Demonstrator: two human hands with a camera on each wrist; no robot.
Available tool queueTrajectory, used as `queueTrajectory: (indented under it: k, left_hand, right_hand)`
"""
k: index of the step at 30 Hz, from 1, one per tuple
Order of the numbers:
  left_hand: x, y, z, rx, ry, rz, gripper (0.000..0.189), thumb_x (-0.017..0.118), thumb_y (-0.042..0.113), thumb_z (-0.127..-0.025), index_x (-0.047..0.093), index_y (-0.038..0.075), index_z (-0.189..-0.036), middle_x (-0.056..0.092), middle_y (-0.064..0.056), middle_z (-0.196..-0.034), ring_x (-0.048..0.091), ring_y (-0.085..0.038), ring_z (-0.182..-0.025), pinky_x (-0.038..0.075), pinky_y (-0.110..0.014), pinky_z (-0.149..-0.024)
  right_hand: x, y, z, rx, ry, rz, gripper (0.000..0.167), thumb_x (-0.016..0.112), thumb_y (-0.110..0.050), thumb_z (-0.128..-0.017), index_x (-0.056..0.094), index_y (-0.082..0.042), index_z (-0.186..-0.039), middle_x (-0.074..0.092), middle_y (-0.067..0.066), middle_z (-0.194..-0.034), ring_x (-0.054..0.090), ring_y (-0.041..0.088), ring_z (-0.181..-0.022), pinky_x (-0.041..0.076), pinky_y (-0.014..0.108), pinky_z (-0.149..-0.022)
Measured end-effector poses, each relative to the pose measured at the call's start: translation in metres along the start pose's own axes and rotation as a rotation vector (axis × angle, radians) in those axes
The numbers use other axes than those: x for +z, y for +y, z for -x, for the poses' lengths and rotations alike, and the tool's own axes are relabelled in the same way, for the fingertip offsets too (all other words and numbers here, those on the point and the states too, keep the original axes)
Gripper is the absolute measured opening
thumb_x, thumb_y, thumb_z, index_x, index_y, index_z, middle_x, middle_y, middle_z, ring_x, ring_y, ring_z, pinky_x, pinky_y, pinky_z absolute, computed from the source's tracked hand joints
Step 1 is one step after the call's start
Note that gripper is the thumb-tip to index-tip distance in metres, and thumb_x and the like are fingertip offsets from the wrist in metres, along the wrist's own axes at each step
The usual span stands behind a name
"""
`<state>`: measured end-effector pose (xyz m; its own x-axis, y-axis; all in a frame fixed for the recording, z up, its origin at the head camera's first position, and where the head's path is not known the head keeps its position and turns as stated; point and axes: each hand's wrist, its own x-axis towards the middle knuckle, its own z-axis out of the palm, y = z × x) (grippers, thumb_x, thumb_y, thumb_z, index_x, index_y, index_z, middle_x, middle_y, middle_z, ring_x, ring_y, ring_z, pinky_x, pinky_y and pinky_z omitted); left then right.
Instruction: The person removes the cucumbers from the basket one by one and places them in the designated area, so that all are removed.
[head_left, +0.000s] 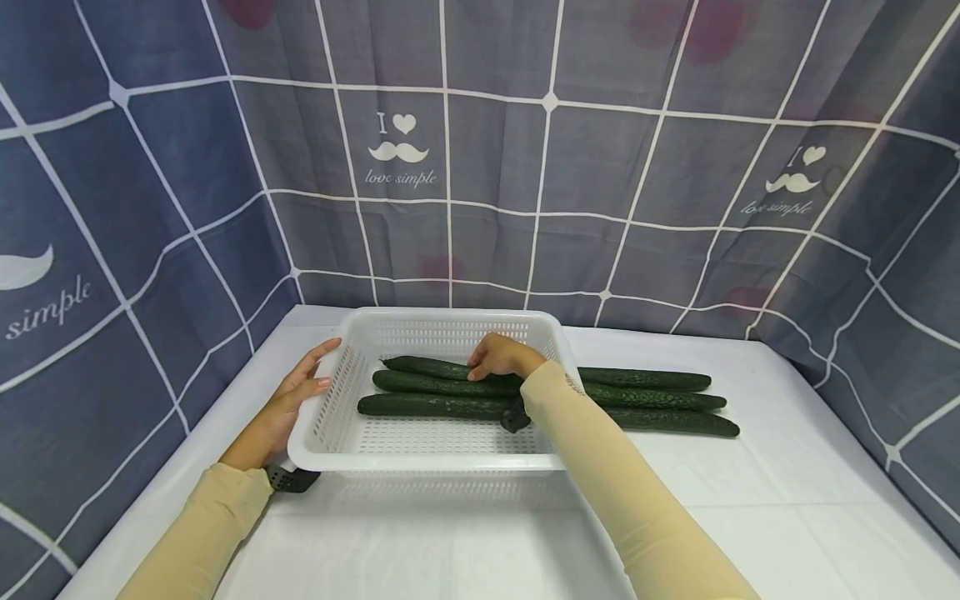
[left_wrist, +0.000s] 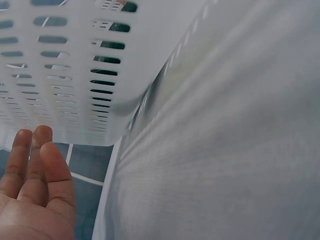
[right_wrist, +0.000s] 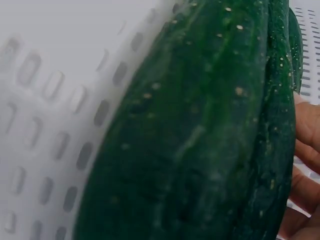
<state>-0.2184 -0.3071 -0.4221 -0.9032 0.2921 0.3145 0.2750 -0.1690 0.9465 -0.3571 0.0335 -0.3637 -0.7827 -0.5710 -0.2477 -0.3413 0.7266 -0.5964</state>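
A white perforated plastic basket [head_left: 442, 462] holds three long dark green cucumbers lying side by side, the nearest one [head_left: 427, 406] in front. My right hand [head_left: 501, 357] reaches inside; its curled thumb and fingers grip the farthest cucumber [head_left: 427, 366]. In the right wrist view, the fingers [right_wrist: 306, 125] show at the right edge beside the cucumbers, with one cucumber [right_wrist: 190, 135] filling the middle. My left hand [head_left: 288, 400] rests with extended fingers at the basket's left side; in the left wrist view these fingers [left_wrist: 57, 170] show by the perforated wall.
Several more cucumbers [head_left: 652, 396] lie in rows on the white-covered table [head_left: 795, 467], just right of the basket. Blue-grey checked curtains [head_left: 495, 150] close off the back and both sides. A dark wrist camera [head_left: 292, 478] sits under the left wrist.
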Motion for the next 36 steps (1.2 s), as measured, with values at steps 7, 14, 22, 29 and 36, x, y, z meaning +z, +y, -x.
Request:
queueTrajectory:
  k: [7,14,22,29,36]
  left_hand:
    - [0.0,-0.001,0.0,-0.006,0.01,0.001,0.059,0.039,0.007,-0.109,0.049,0.043,-0.155,0.053,0.007,-0.142,0.061,-0.012,-0.115,0.057,-0.032,-0.087]
    - [-0.001,-0.003,0.0,-0.008,0.01,0.006,0.057,0.041,0.008,-0.109,0.048,0.041,-0.156,0.053,0.006,-0.141,0.062,-0.012,-0.115,0.058,-0.032,-0.087]
    - [-0.001,-0.002,0.0,-0.005,0.013,-0.001,0.058,0.04,0.008,-0.109,0.048,0.041,-0.156,0.052,0.006,-0.143,0.062,-0.012,-0.115,0.058,-0.032,-0.088]
    - [-0.002,-0.002,0.001,0.006,-0.002,0.01,0.059,0.039,0.007,-0.109,0.047,0.041,-0.157,0.051,0.006,-0.143,0.061,-0.012,-0.115,0.058,-0.032,-0.088]
    - [0.0,0.0,0.001,-0.008,0.007,0.006,0.059,0.04,0.007,-0.109,0.048,0.042,-0.156,0.051,0.007,-0.145,0.061,-0.013,-0.117,0.058,-0.032,-0.088]
  right_hand:
    - [-0.001,0.0,0.0,-0.017,-0.024,0.013,0.036,0.076,-0.009,-0.1,0.073,0.006,-0.132,0.071,0.018,-0.137,0.065,0.032,-0.131,0.053,0.041,-0.108]
    - [-0.003,0.003,0.0,-0.015,-0.039,0.0,0.036,0.078,-0.013,-0.099,0.074,0.002,-0.132,0.072,0.016,-0.134,0.065,0.031,-0.128,0.053,0.043,-0.107]
    - [-0.006,0.002,0.002,-0.074,0.002,0.025,0.033,0.079,-0.011,-0.098,0.075,0.002,-0.128,0.074,0.017,-0.129,0.068,0.032,-0.123,0.055,0.042,-0.104]
    - [-0.008,0.003,0.002,-0.158,0.059,0.023,0.03,0.082,-0.006,-0.094,0.076,0.005,-0.12,0.077,0.018,-0.119,0.071,0.031,-0.116,0.056,0.039,-0.099]
    - [-0.012,0.001,0.006,-0.219,0.107,-0.063,0.032,0.082,-0.004,-0.094,0.075,0.008,-0.122,0.076,0.02,-0.124,0.07,0.034,-0.12,0.056,0.041,-0.102]
